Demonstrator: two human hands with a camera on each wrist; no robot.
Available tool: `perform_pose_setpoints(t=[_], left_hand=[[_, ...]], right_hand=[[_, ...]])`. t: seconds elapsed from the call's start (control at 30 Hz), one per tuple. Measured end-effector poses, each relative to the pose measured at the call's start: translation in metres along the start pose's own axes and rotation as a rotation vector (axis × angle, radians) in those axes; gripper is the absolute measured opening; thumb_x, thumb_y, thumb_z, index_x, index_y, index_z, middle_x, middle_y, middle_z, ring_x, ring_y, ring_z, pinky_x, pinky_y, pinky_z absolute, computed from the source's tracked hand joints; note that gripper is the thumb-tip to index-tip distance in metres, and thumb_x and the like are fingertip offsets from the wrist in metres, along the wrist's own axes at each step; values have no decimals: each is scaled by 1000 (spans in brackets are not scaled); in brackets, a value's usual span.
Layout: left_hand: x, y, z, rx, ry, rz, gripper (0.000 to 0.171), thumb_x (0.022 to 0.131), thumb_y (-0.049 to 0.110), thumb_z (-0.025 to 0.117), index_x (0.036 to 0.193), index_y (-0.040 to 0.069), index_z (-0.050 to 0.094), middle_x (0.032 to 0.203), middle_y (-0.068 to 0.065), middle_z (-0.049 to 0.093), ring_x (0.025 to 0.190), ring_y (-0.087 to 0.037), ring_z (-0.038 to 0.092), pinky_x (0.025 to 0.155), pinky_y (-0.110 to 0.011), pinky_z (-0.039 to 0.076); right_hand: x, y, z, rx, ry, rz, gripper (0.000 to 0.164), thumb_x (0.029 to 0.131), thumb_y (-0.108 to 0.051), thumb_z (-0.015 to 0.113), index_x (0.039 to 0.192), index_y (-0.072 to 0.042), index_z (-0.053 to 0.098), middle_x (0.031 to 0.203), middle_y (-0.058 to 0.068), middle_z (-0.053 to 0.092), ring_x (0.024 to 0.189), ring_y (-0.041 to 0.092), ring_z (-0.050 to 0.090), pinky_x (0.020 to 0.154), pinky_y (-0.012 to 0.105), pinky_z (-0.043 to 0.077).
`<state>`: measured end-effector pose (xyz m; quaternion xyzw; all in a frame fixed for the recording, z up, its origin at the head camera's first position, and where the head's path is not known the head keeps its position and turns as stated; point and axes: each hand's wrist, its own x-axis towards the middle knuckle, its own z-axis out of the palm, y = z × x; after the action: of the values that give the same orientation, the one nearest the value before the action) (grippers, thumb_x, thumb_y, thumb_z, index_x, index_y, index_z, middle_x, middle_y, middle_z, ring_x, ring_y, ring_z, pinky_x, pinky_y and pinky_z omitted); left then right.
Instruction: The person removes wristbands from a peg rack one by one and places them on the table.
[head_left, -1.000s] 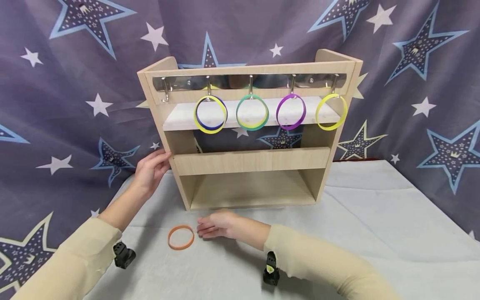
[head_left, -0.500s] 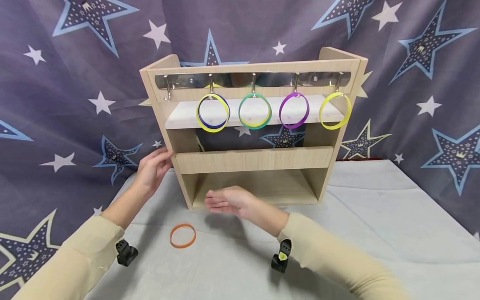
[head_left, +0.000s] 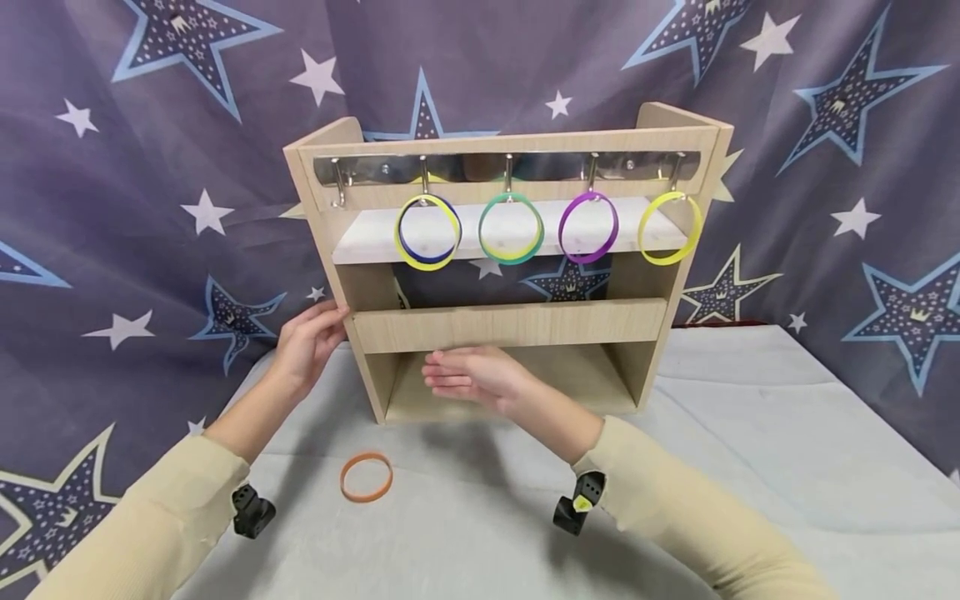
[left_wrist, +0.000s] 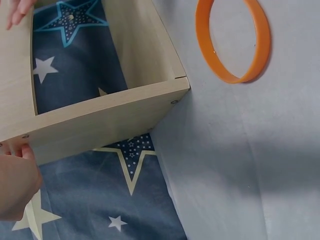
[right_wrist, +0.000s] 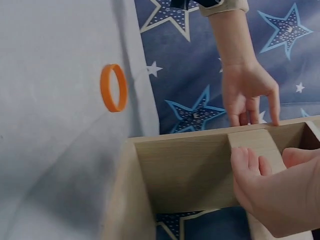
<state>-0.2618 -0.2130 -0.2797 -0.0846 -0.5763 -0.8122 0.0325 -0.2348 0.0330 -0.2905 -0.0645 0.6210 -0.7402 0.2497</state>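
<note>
My left hand touches the left side panel of a small wooden shelf with its fingertips. In front of the shelf's lower opening my right hand hovers below the crossbar, fingers together and holding nothing. On the cloth lies an orange wristband, apart from both hands. From hooks on the shelf's metal strip hang a yellow and blue pair of wristbands, a teal and yellow pair, a purple wristband and a yellow wristband. The right wrist view shows the right hand near the crossbar.
The leftmost metal hook is at the strip's left end. A white board lies inside the shelf behind the wristbands. A light cloth covers the table, and a star-print curtain hangs behind.
My right hand has moved up and slightly right, from beside the orange wristband to in front of the shelf. The left hand stays at the side panel, and the orange wristband lies where it was.
</note>
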Motion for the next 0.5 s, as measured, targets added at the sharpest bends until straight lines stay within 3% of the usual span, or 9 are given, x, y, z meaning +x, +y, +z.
perform_pose_setpoints(t=[0.23, 0.5], left_hand=[[-2, -1, 0, 20, 5, -13, 18, 95, 4, 51, 92, 14, 65, 97, 6, 67, 96, -3, 62, 89, -13, 50], [-1, -1, 0, 16, 12, -14, 15, 95, 4, 52, 94, 13, 64, 98, 5, 66, 97, -3, 61, 89, -12, 50]], right_hand=[[-9, -13, -1, -14, 56, -120, 34, 98, -8, 52, 127, 10, 53, 131, 30, 55, 97, 18, 67, 100, 35, 51], [-19, -29, -2, -101, 129, -344, 31, 96, -8, 56, 121, 12, 57, 125, 31, 60, 118, 40, 59, 99, 38, 52]])
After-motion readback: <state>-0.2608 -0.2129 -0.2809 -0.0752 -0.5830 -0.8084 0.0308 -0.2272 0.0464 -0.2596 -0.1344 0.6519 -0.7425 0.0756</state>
